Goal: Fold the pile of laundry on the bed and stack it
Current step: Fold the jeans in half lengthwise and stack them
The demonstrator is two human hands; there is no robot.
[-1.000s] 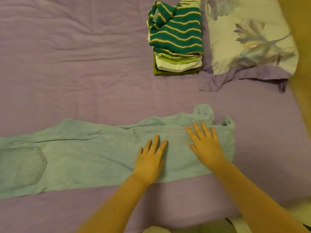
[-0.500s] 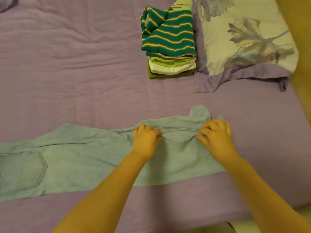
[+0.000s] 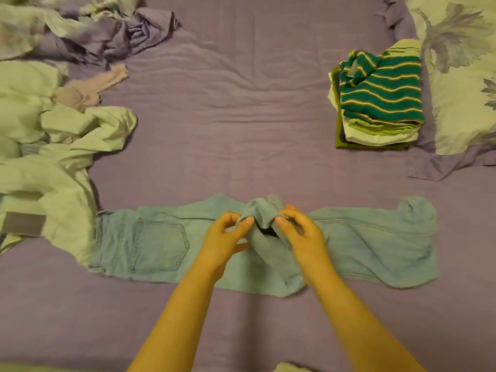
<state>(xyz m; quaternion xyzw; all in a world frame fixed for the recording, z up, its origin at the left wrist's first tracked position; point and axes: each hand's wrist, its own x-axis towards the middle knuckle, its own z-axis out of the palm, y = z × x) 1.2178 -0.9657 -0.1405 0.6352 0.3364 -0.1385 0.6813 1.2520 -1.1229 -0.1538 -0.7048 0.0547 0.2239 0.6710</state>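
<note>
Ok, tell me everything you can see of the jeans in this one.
The jeans are light blue denim, laid lengthwise across the purple bed sheet, waistband left, a back pocket facing up. The left hand and right hand pinch up a bunch of fabric mid-length. The waist end touches the unfolded laundry pile.

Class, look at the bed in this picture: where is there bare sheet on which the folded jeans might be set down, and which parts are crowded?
Bare sheet lies between the unfolded heap and the folded stack, beyond the jeans. Another bare strip runs along the near edge, crossed by both forearms. The left side is crowded; the pillow fills the far right.
</note>
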